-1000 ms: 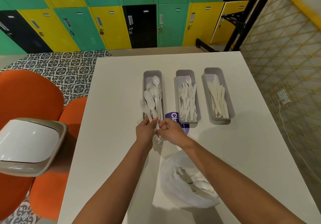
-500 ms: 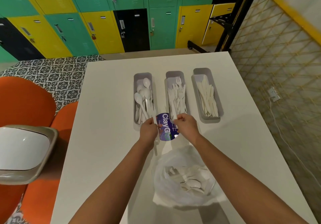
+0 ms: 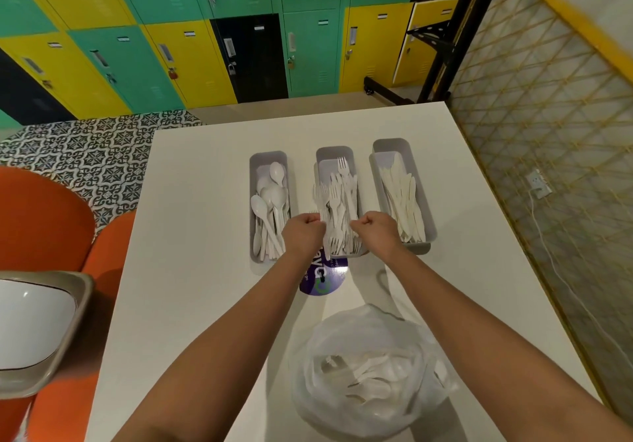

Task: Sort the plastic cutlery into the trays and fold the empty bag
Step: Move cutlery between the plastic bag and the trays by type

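Over the near end of the middle grey plastic tray (image 3: 335, 153), the one already filling with white plastic forks (image 3: 337, 208), both hands are hovering with fingers curled. The left hand (image 3: 303, 232) is sitting at the tray's left wall and seems to be pinching a thin white fork handle that is running down past its wrist, though blur makes this hard to confirm; the right hand (image 3: 376, 229) is sitting at the tray's right wall, curled tight, and whether it is gripping anything cannot be told. Between the two fists the fork pile is lying with its long axis running away from the person, tines mostly towards the far end, so a fork being released would need to be lying along that same line to drop in flat. To the left, the grey tray of white plastic spoons (image 3: 270, 201) is lying parallel, and to the right the grey tray of white plastic knives (image 3: 402, 201) likewise. Close to the person, well behind both hands on the white table (image 3: 205, 201), the clear crumpled plastic bag (image 3: 370, 373) is still holding unsorted white cutlery, nearer to the right arm, so folding is not yet due.
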Action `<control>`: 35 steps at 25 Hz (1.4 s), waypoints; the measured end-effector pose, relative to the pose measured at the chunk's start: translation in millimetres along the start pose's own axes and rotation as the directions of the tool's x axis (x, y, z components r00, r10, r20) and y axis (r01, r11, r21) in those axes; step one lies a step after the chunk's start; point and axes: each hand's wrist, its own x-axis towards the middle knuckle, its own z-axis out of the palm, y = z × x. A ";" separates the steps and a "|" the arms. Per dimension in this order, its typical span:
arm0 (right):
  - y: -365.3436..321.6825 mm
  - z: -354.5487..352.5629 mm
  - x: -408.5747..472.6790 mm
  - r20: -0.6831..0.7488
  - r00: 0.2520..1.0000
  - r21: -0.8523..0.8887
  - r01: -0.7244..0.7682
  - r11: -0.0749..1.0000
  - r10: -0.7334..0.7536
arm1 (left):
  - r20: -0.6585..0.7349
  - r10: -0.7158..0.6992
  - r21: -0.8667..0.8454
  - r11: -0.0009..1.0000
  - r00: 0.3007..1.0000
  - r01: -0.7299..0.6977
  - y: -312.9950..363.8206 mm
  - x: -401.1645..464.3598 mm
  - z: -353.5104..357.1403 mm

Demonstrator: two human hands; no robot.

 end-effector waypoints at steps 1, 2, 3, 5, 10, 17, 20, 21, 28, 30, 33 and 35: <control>-3.3 0.6 5.5 0.005 1.000 0.008 0.004 1.000 -0.005 | -0.004 0.021 0.033 0.999 1.000 -0.021 5.4 5.9 2.7; -7.3 1.5 10.7 0.008 1.000 0.010 0.009 1.000 -0.009 | -0.007 0.039 0.059 0.998 0.999 -0.038 10.8 11.0 4.7; -10.7 2.7 15.6 0.009 1.000 0.009 0.011 1.000 -0.011 | -0.008 0.046 0.075 0.996 0.999 -0.045 15.5 15.7 6.2; -17.8 4.8 25.5 0.007 1.000 0.021 0.002 1.000 -0.002 | -0.011 0.048 0.107 0.993 0.999 -0.046 23.1 28.2 9.4; -29.8 7.3 47.4 0.018 1.000 0.009 -0.005 1.000 0.005 | -0.018 0.043 0.175 0.984 0.999 -0.039 41.6 50.3 17.9; -36.2 3.1 52.2 -0.004 1.000 -0.089 -0.015 0.996 0.014 | 0.031 0.117 0.180 0.976 0.993 -0.120 52.0 64.4 20.3; -30.9 1.5 37.9 -0.043 0.999 -0.067 -0.003 0.998 0.001 | 0.055 0.106 0.146 0.983 0.993 -0.113 41.6 58.7 13.1; -27.8 1.3 31.3 -0.051 0.999 -0.039 0.002 0.999 -0.004 | 0.062 0.091 0.124 0.987 0.994 -0.098 35.6 54.9 9.8; -1.9 2.9 -45.0 -0.041 0.999 0.004 0.023 1.000 -0.023 | 0.178 0.049 -0.073 0.997 0.983 -0.037 2.1 -16.7 -13.7; 6.6 0.9 -67.2 -0.061 0.998 0.055 0.021 0.998 -0.018 | 0.223 0.094 -0.107 0.992 0.970 -0.072 -1.6 -47.9 -20.2; 25.0 -5.1 -102.5 -0.120 0.992 0.056 0.039 0.998 -0.032 | 0.305 0.143 -0.126 0.986 0.941 -0.109 -16.3 -93.4 -28.9; 40.9 -9.2 -125.5 -0.128 0.991 0.036 0.051 0.998 -0.046 | 0.383 0.165 -0.073 0.986 0.909 -0.148 -33.7 -118.7 -30.3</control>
